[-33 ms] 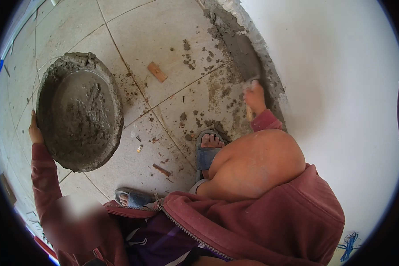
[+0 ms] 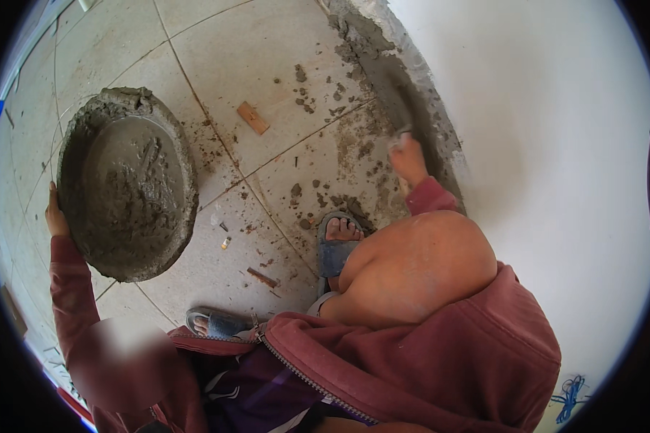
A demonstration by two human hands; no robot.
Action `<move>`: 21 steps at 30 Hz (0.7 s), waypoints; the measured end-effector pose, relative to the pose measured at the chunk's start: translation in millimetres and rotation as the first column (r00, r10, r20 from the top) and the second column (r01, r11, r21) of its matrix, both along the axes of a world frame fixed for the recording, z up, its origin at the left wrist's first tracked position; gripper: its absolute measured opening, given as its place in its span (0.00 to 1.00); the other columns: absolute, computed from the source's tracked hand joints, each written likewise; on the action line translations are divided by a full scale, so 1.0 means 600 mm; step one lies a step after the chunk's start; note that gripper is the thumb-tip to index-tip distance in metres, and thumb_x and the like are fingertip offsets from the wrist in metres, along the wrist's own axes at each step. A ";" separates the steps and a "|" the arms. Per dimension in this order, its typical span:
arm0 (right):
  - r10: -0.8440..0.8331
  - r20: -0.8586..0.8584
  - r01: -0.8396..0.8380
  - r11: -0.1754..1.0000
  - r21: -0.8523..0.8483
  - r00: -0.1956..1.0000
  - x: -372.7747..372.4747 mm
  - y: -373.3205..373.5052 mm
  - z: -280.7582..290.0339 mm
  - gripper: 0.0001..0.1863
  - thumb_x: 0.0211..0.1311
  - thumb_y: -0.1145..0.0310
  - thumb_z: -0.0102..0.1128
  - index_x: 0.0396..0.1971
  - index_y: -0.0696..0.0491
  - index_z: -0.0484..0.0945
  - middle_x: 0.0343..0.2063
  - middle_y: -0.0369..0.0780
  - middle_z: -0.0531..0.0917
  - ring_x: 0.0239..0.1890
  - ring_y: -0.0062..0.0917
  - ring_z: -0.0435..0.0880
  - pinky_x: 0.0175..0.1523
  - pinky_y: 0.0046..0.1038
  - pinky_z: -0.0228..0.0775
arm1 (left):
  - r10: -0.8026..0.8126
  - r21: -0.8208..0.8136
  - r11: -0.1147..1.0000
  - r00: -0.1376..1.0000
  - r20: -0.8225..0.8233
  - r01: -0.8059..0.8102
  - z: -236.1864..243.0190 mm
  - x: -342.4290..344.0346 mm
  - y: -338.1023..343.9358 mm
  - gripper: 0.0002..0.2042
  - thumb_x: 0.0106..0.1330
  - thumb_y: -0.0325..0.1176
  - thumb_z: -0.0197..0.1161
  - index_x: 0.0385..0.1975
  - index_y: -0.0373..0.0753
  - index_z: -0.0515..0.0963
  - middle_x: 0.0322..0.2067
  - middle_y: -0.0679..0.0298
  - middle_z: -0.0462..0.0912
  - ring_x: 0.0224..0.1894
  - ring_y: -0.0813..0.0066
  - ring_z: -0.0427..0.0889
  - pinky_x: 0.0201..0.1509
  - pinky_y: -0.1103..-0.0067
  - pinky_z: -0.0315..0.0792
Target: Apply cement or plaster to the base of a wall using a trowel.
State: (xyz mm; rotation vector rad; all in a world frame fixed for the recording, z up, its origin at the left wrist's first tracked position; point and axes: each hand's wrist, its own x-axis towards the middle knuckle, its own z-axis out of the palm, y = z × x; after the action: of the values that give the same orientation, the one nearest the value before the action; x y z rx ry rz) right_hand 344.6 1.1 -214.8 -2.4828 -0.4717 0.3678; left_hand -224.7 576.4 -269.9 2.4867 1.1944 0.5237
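A round basin crusted with mortar stands on the left, tilted toward me. Wet grey mortar lies inside it. My left hand is closed on the basin's outer left rim, with part of the fingers hidden. Near the wall, my right hand is wrapped round a trowel, whose handle shows below the fist. The trowel's blade is blurred against the wet mortar strip along the wall's foot.
The white wall rises on the right. On the tiled floor lie mortar crumbs, a piece of wood and a brown sliver. My sandalled feet are close by. Blue string shows at lower right.
My right hand with the trowel has shifted slightly left and toward me along the mortar strip. My left hand stays on the basin rim.
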 end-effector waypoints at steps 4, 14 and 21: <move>0.151 -0.008 -0.138 0.876 -0.461 0.989 -0.006 0.024 -0.053 0.20 0.51 0.62 0.50 0.36 0.65 0.67 0.30 0.54 0.75 0.34 0.46 0.75 0.39 0.39 0.66 | 0.029 -0.077 0.997 0.999 0.024 -0.027 0.011 -0.002 0.009 0.21 0.61 0.26 0.42 0.57 0.43 0.56 0.40 0.50 0.75 0.40 0.63 0.77 0.42 0.76 0.69; -0.195 -0.181 0.195 0.981 -0.015 0.964 0.013 0.006 0.000 0.19 0.50 0.62 0.55 0.34 0.65 0.70 0.26 0.55 0.75 0.31 0.44 0.76 0.33 0.34 0.65 | 0.078 -0.030 0.996 0.979 -0.190 -0.085 -0.002 -0.025 0.030 0.23 0.62 0.30 0.44 0.58 0.48 0.54 0.42 0.51 0.73 0.42 0.62 0.74 0.44 0.76 0.67; -0.177 0.012 0.176 0.984 0.030 0.984 -0.031 -0.058 0.004 0.16 0.49 0.65 0.55 0.29 0.64 0.68 0.25 0.53 0.75 0.29 0.46 0.75 0.33 0.36 0.65 | 0.030 0.016 0.999 0.994 -0.107 -0.028 0.008 -0.006 0.020 0.24 0.59 0.30 0.47 0.58 0.45 0.55 0.39 0.49 0.75 0.38 0.58 0.77 0.39 0.73 0.69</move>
State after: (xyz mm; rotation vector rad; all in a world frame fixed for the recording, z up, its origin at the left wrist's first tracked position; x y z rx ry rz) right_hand 326.0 -33.5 -212.5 -2.4774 -0.2578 0.2691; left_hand -228.2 588.2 -265.0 2.5414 1.2722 0.4124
